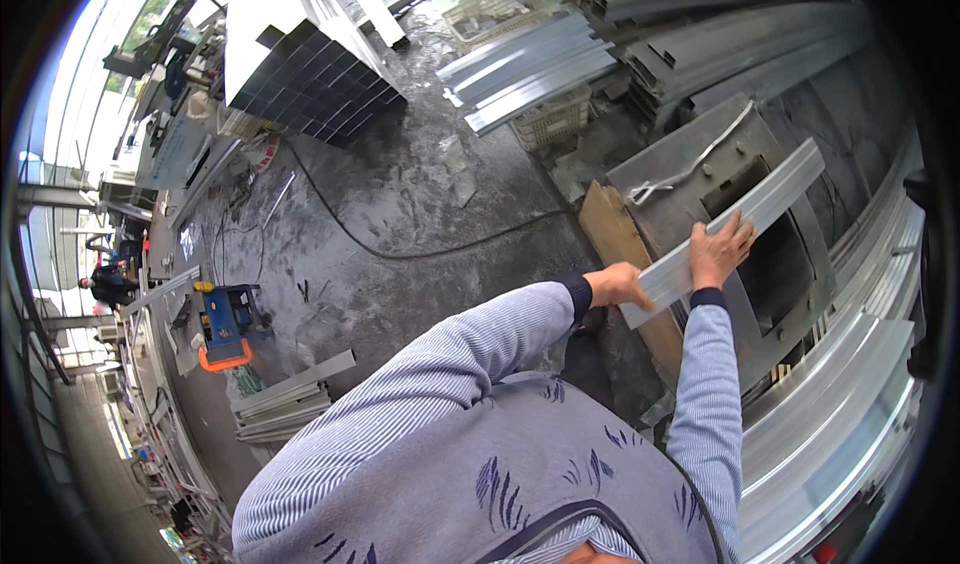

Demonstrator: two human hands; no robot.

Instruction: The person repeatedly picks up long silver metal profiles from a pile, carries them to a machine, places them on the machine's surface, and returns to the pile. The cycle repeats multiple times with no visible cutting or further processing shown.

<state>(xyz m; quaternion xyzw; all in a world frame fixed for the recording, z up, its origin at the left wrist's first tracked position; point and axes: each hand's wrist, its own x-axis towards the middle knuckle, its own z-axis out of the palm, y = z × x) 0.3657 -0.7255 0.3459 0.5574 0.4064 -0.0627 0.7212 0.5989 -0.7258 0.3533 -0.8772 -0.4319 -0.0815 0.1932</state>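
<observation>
A long silver metal profile (775,196) with lengthwise ridges lies slanted across a grey metal machine bed (655,169), over its dark opening (785,274). My left hand (618,286) grips the profile's near end, thumb against its edge. Farther along, my right hand (720,251) rests on top of the profile with its fingers bent over the far edge. A white cord (700,157) lies on the bed beyond the profile. Brown board (612,229) covers the bed's left side.
Long silver profiles (840,394) are stacked at my right. Several more lie on a crate (555,119) ahead. A black cable (400,256) crosses the floor. To the left stand a blue and orange tool (228,324) and a profile pile (290,399); a tall bundle (320,84) stands farther off.
</observation>
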